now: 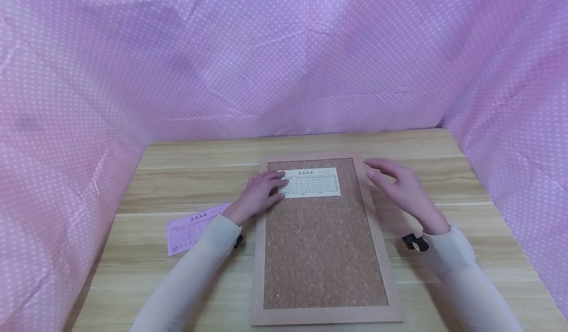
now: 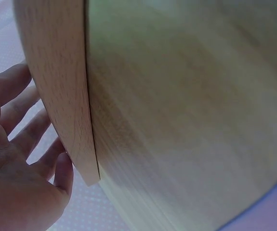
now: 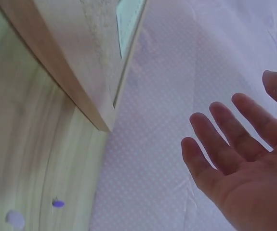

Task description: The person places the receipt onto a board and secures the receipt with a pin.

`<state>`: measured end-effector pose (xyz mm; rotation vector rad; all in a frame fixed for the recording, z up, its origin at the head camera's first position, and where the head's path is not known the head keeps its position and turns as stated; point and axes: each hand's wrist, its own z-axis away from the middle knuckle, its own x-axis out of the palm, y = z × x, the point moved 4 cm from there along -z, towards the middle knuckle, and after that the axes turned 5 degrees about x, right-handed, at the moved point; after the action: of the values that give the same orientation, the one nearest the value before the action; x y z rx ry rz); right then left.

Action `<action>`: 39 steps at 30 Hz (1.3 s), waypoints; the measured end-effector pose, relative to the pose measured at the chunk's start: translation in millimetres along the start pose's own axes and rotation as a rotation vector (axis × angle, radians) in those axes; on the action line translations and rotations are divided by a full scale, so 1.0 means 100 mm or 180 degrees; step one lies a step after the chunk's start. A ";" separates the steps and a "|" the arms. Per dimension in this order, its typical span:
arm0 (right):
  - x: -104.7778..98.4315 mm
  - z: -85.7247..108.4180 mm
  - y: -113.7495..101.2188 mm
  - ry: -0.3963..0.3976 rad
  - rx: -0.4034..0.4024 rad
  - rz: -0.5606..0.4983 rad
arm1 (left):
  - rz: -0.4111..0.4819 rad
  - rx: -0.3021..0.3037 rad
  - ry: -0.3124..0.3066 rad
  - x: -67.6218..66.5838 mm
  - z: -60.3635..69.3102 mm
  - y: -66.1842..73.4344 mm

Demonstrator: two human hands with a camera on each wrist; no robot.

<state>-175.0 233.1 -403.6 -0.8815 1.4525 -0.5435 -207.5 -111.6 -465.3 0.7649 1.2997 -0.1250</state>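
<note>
At the far left, pink cloth with white dots [image 1: 80, 75] hangs beside your wooden tabletop [image 1: 457, 213]. On the table's left side lies a pink slip [image 1: 188, 228], askew, printed with a dark heading and a ruled grid; your sleeve [image 1: 191, 277] covers part of its right end.

Next comes your left hand [image 1: 259, 191], reaching over the left rail of the corkboard [image 1: 326, 260]. Its fingers are spread, with the tips at the left end of the pale green slip [image 1: 312, 182]; you are not pinching it.

That slip lies on the upper part of the cork, inside the light wooden frame [image 1: 326, 315], well above the board's middle. It is a wide rectangle of thin-looking paper and appears flat, its right end turned slightly upward. You can see a bold dark heading centred at the top, a ruled table with narrow columns toward the right, and a line of small print below; the words are too small to read. Its left edge is partly hidden by your fingers.

To the right, your right hand [image 1: 401, 184] hangs beside the frame, holding nothing, fingers loose and apart in the right wrist view. That view also shows a purple pin [image 3: 58, 203] and a blurred whitish object [image 3: 16, 219] on the wood.
</note>
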 end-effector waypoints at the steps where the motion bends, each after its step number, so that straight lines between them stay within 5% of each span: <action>1: -0.02 0.02 0.00 0.0022 0.0010 0.0012 | 0.0003 0.0001 -0.0002 0.00 0.00 0.00; 25: -0.47 0.48 0.28 0.0564 0.0294 0.0175 | 0.0031 0.0016 -0.0027 -0.01 0.01 0.02; 39: -0.55 0.58 0.47 0.0660 0.0209 0.0278 | 0.0016 0.0081 0.0068 -0.01 0.02 0.01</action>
<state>-132.0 314.6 -412.0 -0.7224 1.6433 -0.6277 -205.5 -111.8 -464.0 0.7931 1.3184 -0.1299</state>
